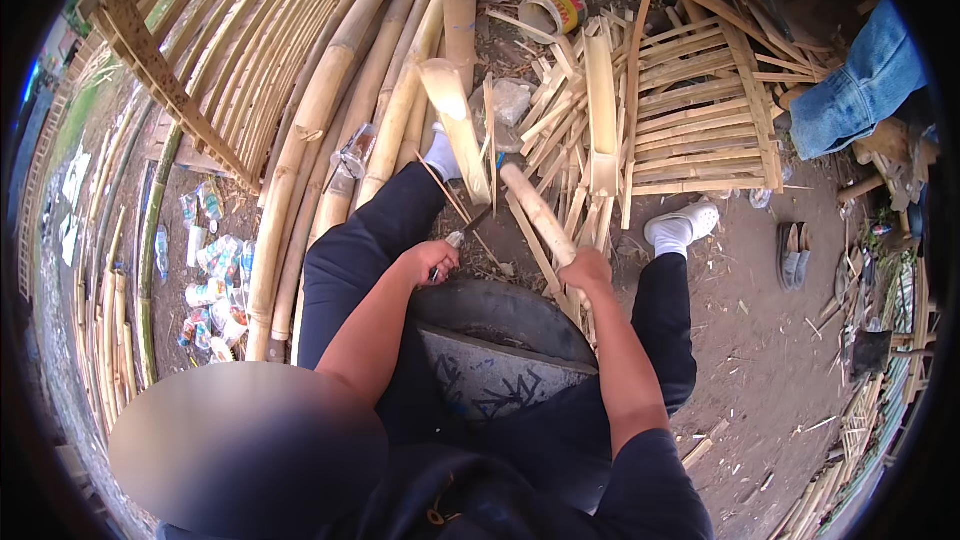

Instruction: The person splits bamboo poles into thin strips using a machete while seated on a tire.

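Nearest, between the dark-clad legs of a seated person, lies a round dark basin-like object point(555, 315) with a grey slab point(475, 370) bearing dark marks. Above its rim are the two hands. The left hand point(432, 262) is curled around the handle of a knife point(457, 237), whose dark blade points away and to the right. The right hand point(587, 268) is wrapped around the near end of a thick bamboo stick point(538, 208), which slants away toward the left. Just beyond the blade, a split bamboo length point(455, 120) stands tilted between the feet; whether blade and bamboo touch cannot be told.

Farther on, to the right of this length, bamboo strips point(555, 120) lie in a loose heap beside a grey stone point(512, 100), with a trough-like bamboo half point(602, 105) among them. A slatted bamboo panel point(690, 110) lies right of the heap; a denim-clad limb point(860, 80) of another person shows near the right rim. Long bamboo poles point(330, 110) extend along the left. Beyond the heap, a yellow-and-red container point(553, 13) lies on its side on the ground.
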The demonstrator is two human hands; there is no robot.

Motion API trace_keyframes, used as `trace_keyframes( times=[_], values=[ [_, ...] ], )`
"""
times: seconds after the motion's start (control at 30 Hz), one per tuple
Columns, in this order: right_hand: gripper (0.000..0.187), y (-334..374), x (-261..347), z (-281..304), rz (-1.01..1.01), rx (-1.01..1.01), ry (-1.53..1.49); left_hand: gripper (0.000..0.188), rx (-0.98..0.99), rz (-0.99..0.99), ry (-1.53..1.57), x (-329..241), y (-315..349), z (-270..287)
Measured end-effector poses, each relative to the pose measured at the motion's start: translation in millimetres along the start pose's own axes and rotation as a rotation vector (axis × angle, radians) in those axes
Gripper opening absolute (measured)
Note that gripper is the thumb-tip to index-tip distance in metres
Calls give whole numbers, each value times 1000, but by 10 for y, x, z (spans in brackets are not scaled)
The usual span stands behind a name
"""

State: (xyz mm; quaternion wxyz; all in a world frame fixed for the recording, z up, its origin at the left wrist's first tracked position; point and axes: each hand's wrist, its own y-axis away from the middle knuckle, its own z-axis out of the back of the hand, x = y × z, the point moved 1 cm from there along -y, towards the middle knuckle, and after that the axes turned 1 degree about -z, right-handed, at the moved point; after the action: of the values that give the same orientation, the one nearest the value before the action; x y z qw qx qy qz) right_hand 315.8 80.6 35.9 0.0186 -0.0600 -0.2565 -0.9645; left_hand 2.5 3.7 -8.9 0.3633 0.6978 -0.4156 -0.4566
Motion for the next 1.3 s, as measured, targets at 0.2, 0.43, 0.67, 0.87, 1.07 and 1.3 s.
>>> trace_keyframes(
  times=[0.2, 0.43, 0.67, 0.87, 1.07, 1.3],
  values=[
    [37, 327, 264, 1073, 206, -491, -480, 25, -83, -4, 33, 6, 153, -51],
    [54, 26, 93, -211, -28, 105, -67, 28, 22, 48, 17, -19, 50, -119],
    [40, 6, 79, 566, 54, -106, -243, 29, -68, 35, -3, 15, 45, -67],
    [38, 34, 316, 957, 215, -479, -661, 29, -65, 8, -20, 12, -30, -38],
    [46, 11, 82, -380, -7, 136, 10, 26, -96, -48, -14, 69, -208, -7],
    [50, -85, -174, -258, -191, 114, 33, 22, -114, -77, 7, 81, -60, -41]
  ],
)
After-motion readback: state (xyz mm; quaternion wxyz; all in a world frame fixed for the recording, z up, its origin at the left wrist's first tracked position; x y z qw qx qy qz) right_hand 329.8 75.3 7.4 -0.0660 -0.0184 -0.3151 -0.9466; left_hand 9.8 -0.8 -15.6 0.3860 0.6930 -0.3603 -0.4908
